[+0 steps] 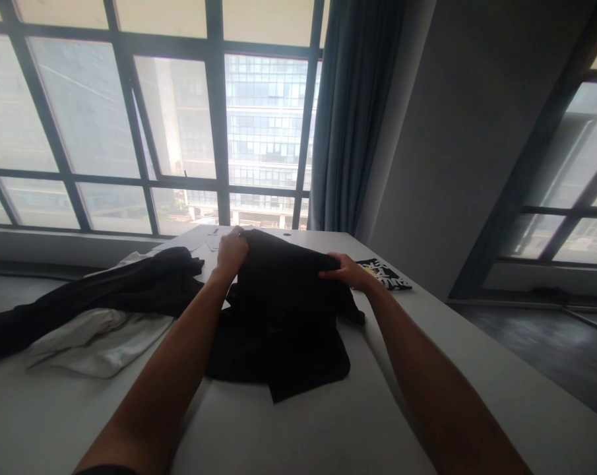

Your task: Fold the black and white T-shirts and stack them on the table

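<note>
Left side first: a dark garment (144, 284) is bunched up well left of the left fingers, with a pale cloth (105, 336) peeking out from under it, and both are best left unsnagged by the forearm. The upper left corner of the black cloth (288, 297) is pinched in the curled fingers of the left hand (233, 252) – exactly where the thumb is pressed can't really be told from this angle. A few loose papers (212, 241) are seen just beyond and left of those fingers, so a low sideways sweep is probably worth avoiding. The black cloth itself is stretched between the two hands, its top edge lifted and its lower part draped toward the viewer on the white table (451, 356). That bottom edge is pretty uneven, with a corner poking out below the fingers, so a gentle, even tension would be the safer bet; if one side gets yanked, the whole thing will likely be skewed. At the right end, the edge is held by the right hand (345, 270), thumb laid on the near face, index finger along the top – the other fingertips are hidden. Just right of that grip, a printed black cloth (384, 276) is lying, easily bumped by a wide pull.
</note>
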The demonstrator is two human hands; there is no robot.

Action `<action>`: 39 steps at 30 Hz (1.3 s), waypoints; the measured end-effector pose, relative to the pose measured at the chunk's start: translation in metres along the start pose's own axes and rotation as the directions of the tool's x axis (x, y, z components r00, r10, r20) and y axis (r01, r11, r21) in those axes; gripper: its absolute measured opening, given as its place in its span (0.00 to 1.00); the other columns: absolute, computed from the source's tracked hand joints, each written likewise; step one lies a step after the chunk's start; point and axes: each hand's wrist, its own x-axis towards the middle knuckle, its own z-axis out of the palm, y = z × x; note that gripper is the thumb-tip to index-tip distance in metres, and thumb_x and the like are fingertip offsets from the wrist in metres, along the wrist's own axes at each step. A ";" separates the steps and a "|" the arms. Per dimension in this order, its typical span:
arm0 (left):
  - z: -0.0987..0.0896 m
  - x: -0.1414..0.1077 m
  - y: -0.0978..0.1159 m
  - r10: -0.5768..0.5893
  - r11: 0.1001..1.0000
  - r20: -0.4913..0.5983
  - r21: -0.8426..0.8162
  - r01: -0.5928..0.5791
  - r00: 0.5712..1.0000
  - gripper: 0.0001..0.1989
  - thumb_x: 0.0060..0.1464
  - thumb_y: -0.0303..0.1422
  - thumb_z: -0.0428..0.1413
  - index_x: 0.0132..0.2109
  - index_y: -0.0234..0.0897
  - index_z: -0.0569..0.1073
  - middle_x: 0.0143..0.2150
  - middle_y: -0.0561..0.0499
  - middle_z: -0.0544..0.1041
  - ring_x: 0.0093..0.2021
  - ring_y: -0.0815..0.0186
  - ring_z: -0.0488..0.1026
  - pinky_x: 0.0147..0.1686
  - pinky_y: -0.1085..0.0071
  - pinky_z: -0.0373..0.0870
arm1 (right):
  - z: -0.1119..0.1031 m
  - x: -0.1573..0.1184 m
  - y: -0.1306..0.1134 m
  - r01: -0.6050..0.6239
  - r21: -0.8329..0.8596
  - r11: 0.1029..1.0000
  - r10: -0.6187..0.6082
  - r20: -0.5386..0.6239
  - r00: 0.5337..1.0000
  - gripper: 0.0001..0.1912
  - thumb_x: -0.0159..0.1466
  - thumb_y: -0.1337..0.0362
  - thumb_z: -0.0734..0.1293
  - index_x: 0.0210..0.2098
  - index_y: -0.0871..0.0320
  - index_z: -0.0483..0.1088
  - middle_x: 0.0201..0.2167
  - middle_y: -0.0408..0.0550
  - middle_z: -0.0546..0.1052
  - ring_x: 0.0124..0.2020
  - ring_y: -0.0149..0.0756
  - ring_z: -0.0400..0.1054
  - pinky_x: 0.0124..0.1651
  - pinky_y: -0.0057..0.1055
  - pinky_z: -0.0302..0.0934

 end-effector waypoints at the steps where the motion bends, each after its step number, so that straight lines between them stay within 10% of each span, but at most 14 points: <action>1: -0.001 0.001 -0.003 -0.053 0.996 0.025 -0.075 0.055 0.998 0.16 0.62 0.33 0.47 0.49 0.32 0.75 0.35 0.41 0.80 0.31 0.56 0.78 0.32 0.63 0.74 | -0.001 0.002 0.001 0.013 -0.058 0.998 -0.017 -0.069 0.997 0.22 0.51 0.57 0.74 0.42 0.60 0.72 0.35 0.46 0.78 0.36 0.40 0.71 0.39 0.33 0.65; 5: -0.004 0.007 -0.017 -0.137 0.956 0.110 -0.247 0.161 0.984 0.16 0.61 0.38 0.52 0.47 0.30 0.75 0.37 0.41 0.80 0.24 0.63 0.76 0.26 0.67 0.74 | -0.005 0.008 0.012 -0.106 -0.491 0.864 -0.099 -0.373 0.923 0.12 0.51 0.66 0.69 0.36 0.58 0.74 0.34 0.49 0.77 0.40 0.42 0.70 0.45 0.34 0.63; 8: -0.004 0.013 -0.025 -0.014 0.989 0.152 -0.142 0.035 0.988 0.10 0.52 0.33 0.60 0.41 0.32 0.78 0.37 0.45 0.81 0.33 0.61 0.78 0.34 0.69 0.75 | -0.009 0.005 0.020 -0.289 -0.606 0.741 -0.137 -0.557 0.819 0.11 0.50 0.68 0.68 0.34 0.57 0.75 0.38 0.53 0.76 0.44 0.46 0.70 0.47 0.36 0.62; 12: -0.002 0.016 -0.028 0.133 0.986 0.303 0.055 -0.157 0.944 0.13 0.42 0.26 0.61 0.39 0.36 0.81 0.35 0.48 0.81 0.40 0.57 0.77 0.43 0.66 0.74 | -0.017 -0.002 0.028 -0.480 -0.452 0.752 0.009 -0.721 0.693 0.13 0.52 0.66 0.68 0.37 0.58 0.75 0.33 0.55 0.77 0.41 0.50 0.73 0.44 0.39 0.64; 18: 0.004 0.013 -0.028 0.129 0.971 0.228 0.168 -0.170 0.965 0.13 0.49 0.29 0.57 0.42 0.33 0.81 0.40 0.42 0.81 0.44 0.54 0.77 0.48 0.62 0.73 | -0.019 0.003 0.033 -0.356 0.188 0.915 0.384 -0.673 0.632 0.14 0.53 0.68 0.68 0.41 0.60 0.69 0.21 0.47 0.74 0.24 0.43 0.74 0.27 0.36 0.69; 24: -0.001 0.010 -0.026 -0.121 0.969 0.257 0.239 0.058 0.959 0.11 0.50 0.37 0.60 0.38 0.35 0.80 0.38 0.39 0.81 0.43 0.48 0.78 0.41 0.57 0.76 | -0.019 0.010 0.031 -0.185 0.538 0.822 0.510 -0.552 0.659 0.09 0.56 0.67 0.66 0.37 0.57 0.66 0.18 0.41 0.71 0.19 0.34 0.70 0.20 0.27 0.67; 29: -0.006 0.011 -0.023 -0.249 0.906 0.400 -0.227 0.358 0.882 0.10 0.50 0.35 0.62 0.36 0.31 0.77 0.28 0.43 0.80 0.27 0.59 0.78 0.29 0.66 0.77 | -0.026 0.015 0.028 -0.022 0.554 0.832 0.447 -0.648 0.616 0.12 0.54 0.66 0.66 0.38 0.55 0.66 0.18 0.37 0.69 0.19 0.32 0.70 0.23 0.27 0.68; 35: -0.034 0.013 0.000 -0.082 0.898 -0.117 -0.439 0.023 0.990 0.12 0.53 0.36 0.57 0.41 0.33 0.78 0.37 0.45 0.82 0.38 0.59 0.80 0.39 0.64 0.78 | -0.028 0.013 -0.003 0.220 0.163 0.962 0.039 -0.877 0.480 0.20 0.55 0.58 0.69 0.46 0.57 0.68 0.35 0.48 0.78 0.39 0.41 0.75 0.43 0.36 0.72; 39: -0.051 0.010 0.016 0.155 0.914 -0.291 -0.320 -0.249 0.944 0.17 0.58 0.34 0.51 0.51 0.34 0.75 0.49 0.45 0.79 0.51 0.58 0.76 0.53 0.61 0.72 | -0.025 0.004 -0.023 0.296 -0.077 0.952 -0.233 -0.807 0.542 0.27 0.58 0.52 0.70 0.52 0.59 0.67 0.46 0.53 0.77 0.49 0.44 0.72 0.55 0.43 0.67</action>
